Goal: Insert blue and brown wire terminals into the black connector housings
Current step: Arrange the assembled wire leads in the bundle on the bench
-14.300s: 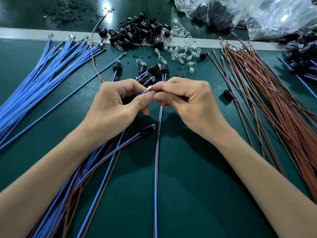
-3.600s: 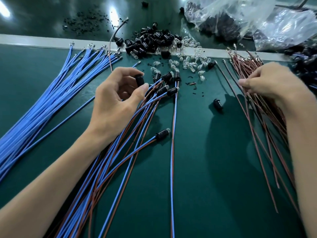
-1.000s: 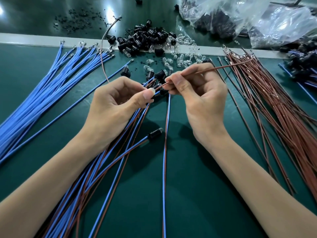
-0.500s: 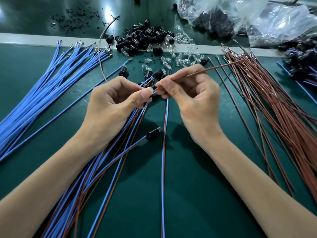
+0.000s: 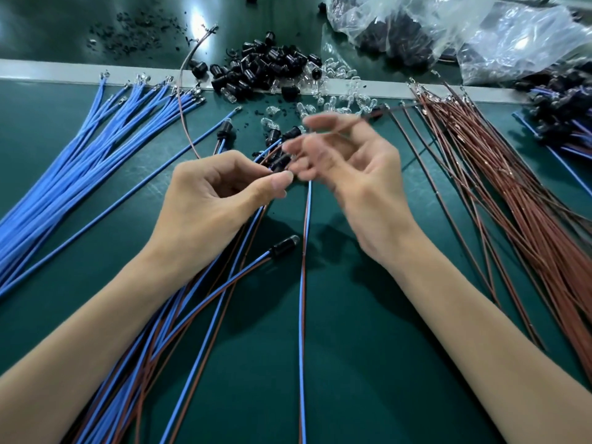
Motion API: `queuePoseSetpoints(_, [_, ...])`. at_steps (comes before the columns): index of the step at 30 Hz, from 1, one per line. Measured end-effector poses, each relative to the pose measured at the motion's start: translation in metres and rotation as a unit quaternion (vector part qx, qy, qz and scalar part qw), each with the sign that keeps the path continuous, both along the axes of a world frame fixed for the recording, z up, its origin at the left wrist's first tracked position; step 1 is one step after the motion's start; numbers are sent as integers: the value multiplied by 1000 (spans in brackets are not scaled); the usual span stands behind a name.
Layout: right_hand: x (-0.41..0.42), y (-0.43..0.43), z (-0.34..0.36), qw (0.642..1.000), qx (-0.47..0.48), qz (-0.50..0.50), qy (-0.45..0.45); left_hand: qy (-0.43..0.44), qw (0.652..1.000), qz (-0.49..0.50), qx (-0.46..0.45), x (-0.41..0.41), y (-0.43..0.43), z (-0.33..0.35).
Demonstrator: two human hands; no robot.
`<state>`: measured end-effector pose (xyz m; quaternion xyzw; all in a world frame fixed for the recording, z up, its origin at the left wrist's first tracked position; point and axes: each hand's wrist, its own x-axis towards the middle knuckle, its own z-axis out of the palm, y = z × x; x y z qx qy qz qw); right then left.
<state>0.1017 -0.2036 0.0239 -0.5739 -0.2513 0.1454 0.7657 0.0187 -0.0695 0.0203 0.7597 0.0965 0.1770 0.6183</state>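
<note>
left hand (image 5: 217, 200) pinches black housing (image 5: 279, 166) | right hand (image 5: 358, 174) blurred, fingers spread | hold on brown wire (image 5: 390, 111) unclear

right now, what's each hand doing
left hand: closed, pinching a black housing
right hand: blurred, a brown wire runs by it; grip cannot be told
</note>
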Motion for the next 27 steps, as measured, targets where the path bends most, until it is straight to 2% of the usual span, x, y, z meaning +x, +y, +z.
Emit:
queuePoseSetpoints(2, [4,-3,2,996,72,-16,54,4,1000,-2,3,-1,0,1])
queuePoseSetpoints(3, [4,-4,2,996,66,-37,42,6,1000,-8,8,-1,0,1])
queuePoseSetpoints(5, [3,-3,-1,999,0,-42,-17,9,999,-26,16,-2,-1,2])
queuePoseSetpoints(7, [-1,0,-4,998,-46,13,-36,8,999,-37,16,-3,-2,2])
queuePoseSetpoints(9, [-2,1,-3,999,-26,39,8,7,999,-43,12,-3,-1,2])
queuePoseSetpoints(11, [2,0,-1,998,25,13,55,12,999,-47,16,-3,0,2])
queuePoseSetpoints(13, [4,-2,0,997,45,-18,64,19,998,-50,26,-3,0,1])
queuePoseSetpoints(17, [3,-3,-4,997,-63,23,-24,25,997,-61,32,-4,0,2])
queuePoseSetpoints(19, [4,-4,-3,995,-84,45,-17,22,997,-64,26,-4,0,3])
queuePoseSetpoints(23, [12,-8,1,991,65,-11,119,23,997,-59,37,-5,2,1])
queuePoseSetpoints(24, [12,-9,0,992,58,-14,112,23,997,-60,38,-5,1,1])
queuePoseSetpoints(27, [7,-5,-5,998,-46,37,33,24,997,-67,33,-5,1,0])
